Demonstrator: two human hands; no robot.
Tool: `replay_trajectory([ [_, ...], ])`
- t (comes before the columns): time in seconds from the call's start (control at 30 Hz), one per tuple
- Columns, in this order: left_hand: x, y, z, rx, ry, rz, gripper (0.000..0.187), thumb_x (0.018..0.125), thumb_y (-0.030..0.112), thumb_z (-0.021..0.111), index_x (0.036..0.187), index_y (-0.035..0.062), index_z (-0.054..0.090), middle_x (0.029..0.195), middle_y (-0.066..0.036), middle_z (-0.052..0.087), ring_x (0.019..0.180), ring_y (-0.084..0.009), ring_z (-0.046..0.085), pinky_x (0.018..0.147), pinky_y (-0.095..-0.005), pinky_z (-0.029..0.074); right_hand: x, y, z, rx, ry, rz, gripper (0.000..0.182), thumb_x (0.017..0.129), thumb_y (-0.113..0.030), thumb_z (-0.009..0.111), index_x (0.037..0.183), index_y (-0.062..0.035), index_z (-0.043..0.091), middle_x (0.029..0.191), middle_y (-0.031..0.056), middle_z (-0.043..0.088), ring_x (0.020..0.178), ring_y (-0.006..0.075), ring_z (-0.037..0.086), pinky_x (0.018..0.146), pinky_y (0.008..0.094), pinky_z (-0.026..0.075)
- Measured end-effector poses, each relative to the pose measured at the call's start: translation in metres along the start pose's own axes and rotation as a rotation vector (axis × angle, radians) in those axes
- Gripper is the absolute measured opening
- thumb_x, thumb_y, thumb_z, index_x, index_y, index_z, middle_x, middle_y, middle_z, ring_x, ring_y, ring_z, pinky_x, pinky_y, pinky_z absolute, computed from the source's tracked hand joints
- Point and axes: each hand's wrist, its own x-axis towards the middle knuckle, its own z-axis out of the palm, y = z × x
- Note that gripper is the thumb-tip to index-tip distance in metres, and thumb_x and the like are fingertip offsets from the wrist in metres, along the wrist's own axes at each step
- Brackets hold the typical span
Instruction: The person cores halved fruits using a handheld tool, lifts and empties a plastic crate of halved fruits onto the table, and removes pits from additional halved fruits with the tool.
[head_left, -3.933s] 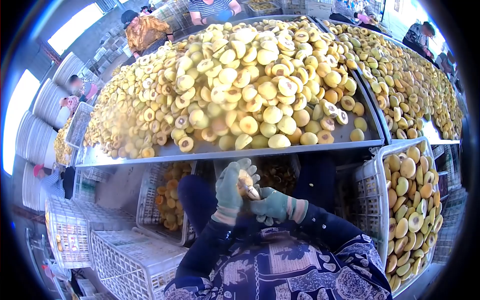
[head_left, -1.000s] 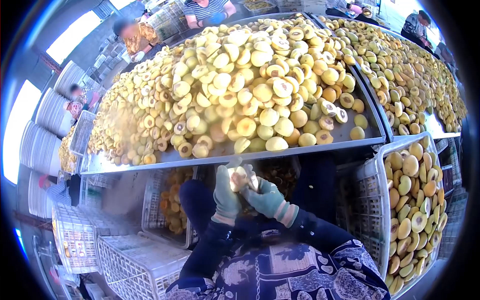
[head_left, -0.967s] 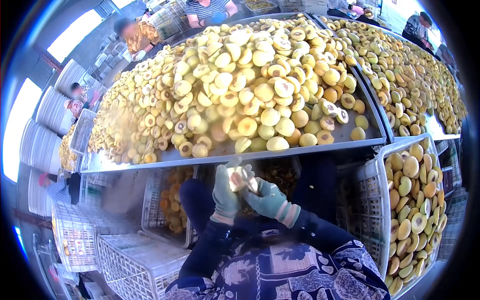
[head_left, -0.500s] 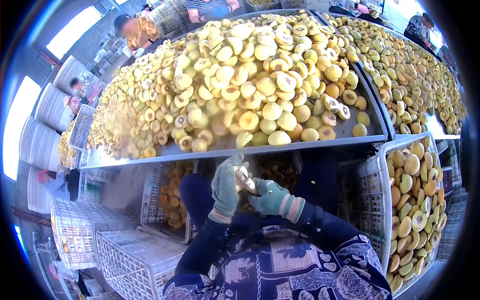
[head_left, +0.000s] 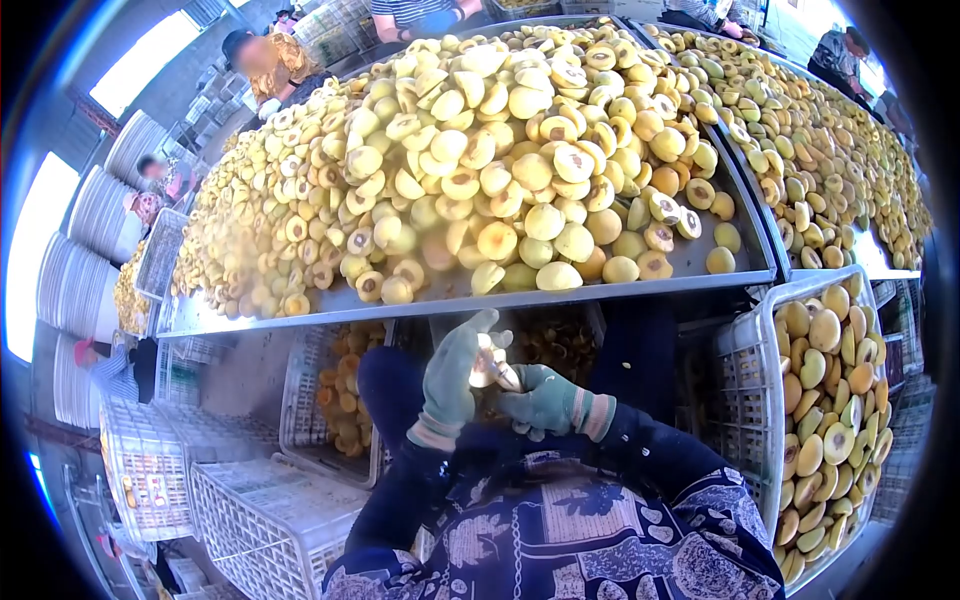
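My left hand [head_left: 452, 385], in a grey-green glove, is closed around a pale yellow peach half [head_left: 484, 362], held over my lap below the table edge. In the matching glove, my right hand [head_left: 548, 402] grips a small metal tool [head_left: 508, 378]. Its tip meets the fruit at the side facing my right hand; the tool's exact shape is partly hidden by the fingers. Just beyond both hands, a big heap of halved yellow peaches [head_left: 480, 180] covers the metal-edged table [head_left: 470, 308], many showing brown stone hollows.
At my right stands a white crate [head_left: 768, 400] full of peach halves. Below the table, a crate [head_left: 300, 400] holds more fruit. Stacked white crates [head_left: 270, 500] sit at my left. A second heaped table [head_left: 830, 150] adjoins on the right. Several people work around the tables.
My right hand has turned slightly and shifted a little, with the tool still against the peach half. My left hand has tilted slightly. The heap looks unchanged.
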Motion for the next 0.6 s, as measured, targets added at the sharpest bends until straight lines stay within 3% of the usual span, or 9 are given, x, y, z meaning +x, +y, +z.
replay_trajectory([
  [0.07,-0.005,-0.006,0.000,0.055,0.049,0.086,0.056,0.099,0.041,0.045,0.125,-0.0082,0.050,0.121,-0.017,0.058,0.101,-0.0313,0.063,0.084,-0.0364,0.054,0.005,0.007,0.001,-0.118,0.010,-0.069,0.025,0.092,-0.021,0.060,0.113,-0.0078,0.060,0.097,0.0033,0.064,0.094,0.0129,0.060,0.081,0.0240,0.049],
  [0.13,-0.006,0.001,-0.003,0.052,0.012,-0.027,0.057,0.098,0.042,0.045,0.124,-0.0080,0.051,0.117,-0.017,0.060,0.099,-0.0303,0.064,0.083,-0.0358,0.054,0.007,0.013,0.004,-0.198,0.052,-0.217,0.024,0.091,-0.020,0.062,0.111,-0.0075,0.060,0.089,0.0028,0.063,0.084,0.0134,0.061,0.072,0.0248,0.050],
  [0.2,-0.004,-0.001,-0.008,0.013,-0.002,-0.080,0.056,0.098,0.042,0.045,0.123,-0.0079,0.052,0.116,-0.017,0.061,0.099,-0.0300,0.064,0.081,-0.0359,0.055,0.002,0.007,0.003,-0.098,-0.032,-0.109,0.022,0.091,-0.022,0.061,0.107,-0.0070,0.061,0.077,0.0013,0.058,0.065,0.0105,0.053,0.056,0.0231,0.044],
  [0.27,-0.004,0.000,-0.004,0.057,0.052,-0.008,0.055,0.098,0.042,0.044,0.124,-0.0069,0.052,0.114,-0.017,0.061,0.098,-0.0287,0.065,0.077,-0.0347,0.056,-0.004,-0.001,0.003,-0.001,-0.114,-0.003,0.021,0.091,-0.024,0.061,0.102,-0.0066,0.062,0.065,-0.0003,0.054,0.045,0.0076,0.045,0.040,0.0214,0.037],
  [0.43,-0.007,-0.009,0.003,-0.092,0.126,0.099,0.036,0.097,0.024,0.049,0.121,-0.0027,0.057,0.104,-0.015,0.064,0.078,-0.0159,0.061,0.078,-0.0285,0.053,0.022,0.031,-0.006,0.476,-0.479,-0.028,0.030,0.093,-0.027,0.058,0.105,0.0001,0.060,0.058,-0.0018,0.050,0.040,0.0049,0.040,0.035,0.0174,0.035],
  [0.6,-0.008,-0.011,0.010,-0.109,0.237,0.125,0.029,0.095,0.019,0.055,0.116,-0.0004,0.058,0.106,-0.013,0.064,0.078,-0.0149,0.063,0.078,-0.0260,0.054,0.040,0.054,0.007,0.958,-0.848,-0.133,0.032,0.099,-0.022,0.046,0.105,0.0064,0.059,0.053,-0.0038,0.049,0.036,0.0046,0.041,0.034,0.0182,0.040],
])
